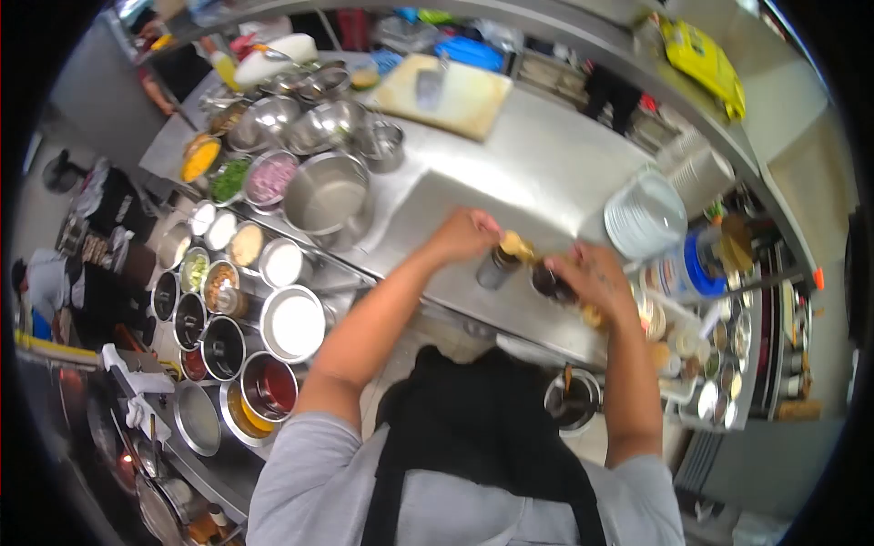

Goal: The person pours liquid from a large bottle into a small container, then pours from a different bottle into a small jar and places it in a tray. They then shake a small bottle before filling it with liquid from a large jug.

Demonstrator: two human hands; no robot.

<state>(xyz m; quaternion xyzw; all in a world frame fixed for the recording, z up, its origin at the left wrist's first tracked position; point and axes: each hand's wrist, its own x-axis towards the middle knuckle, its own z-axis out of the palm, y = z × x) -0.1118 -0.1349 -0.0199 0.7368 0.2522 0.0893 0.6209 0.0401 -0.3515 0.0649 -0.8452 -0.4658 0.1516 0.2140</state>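
Note:
Over the steel worktop (455, 214), my left hand (466, 235) has its fingers curled together; what they hold, if anything, does not show. Just beside those fingertips stands a small grey cylindrical container (497, 270). A crumpled yellow-brown piece (517, 246) sits at its top, blurred. My right hand (596, 280) is closed round a dark, round-topped container (552, 282), partly covered by the fingers. Another yellow-brown bit (592, 316) shows below my right hand.
Stacked clear plates (645, 218) and a blue-lidded tub (703, 264) stand right. A steel pot (328, 196), a bowl of chopped onion (270, 177) and several ingredient pots are left. A cutting board (473, 96) lies at the back. Another person's arm (155, 91) shows far left.

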